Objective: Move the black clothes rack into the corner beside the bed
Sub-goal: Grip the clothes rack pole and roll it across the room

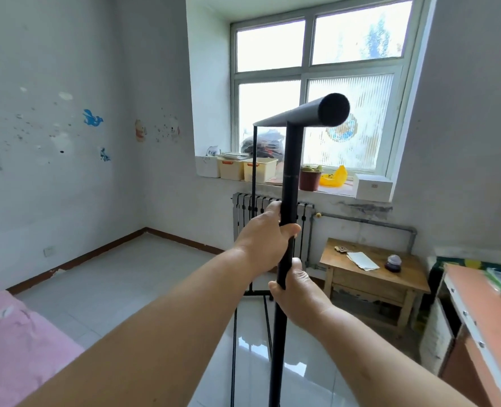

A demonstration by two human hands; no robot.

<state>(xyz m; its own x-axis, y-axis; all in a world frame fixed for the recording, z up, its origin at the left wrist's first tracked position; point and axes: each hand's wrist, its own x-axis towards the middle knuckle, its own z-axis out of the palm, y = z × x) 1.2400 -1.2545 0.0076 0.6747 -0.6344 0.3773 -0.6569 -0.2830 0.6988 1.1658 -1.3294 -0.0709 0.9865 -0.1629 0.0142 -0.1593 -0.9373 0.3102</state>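
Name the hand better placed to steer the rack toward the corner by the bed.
Left hand, probably: it grips the rack's upright pole higher, on the side toward the bed. The right hand holds lower.

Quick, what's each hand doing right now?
Left hand: closed around the near upright pole of the black clothes rack, higher up.
Right hand: closed around the same pole, lower down.

Both hands (262,230) grip the black clothes rack (287,201).
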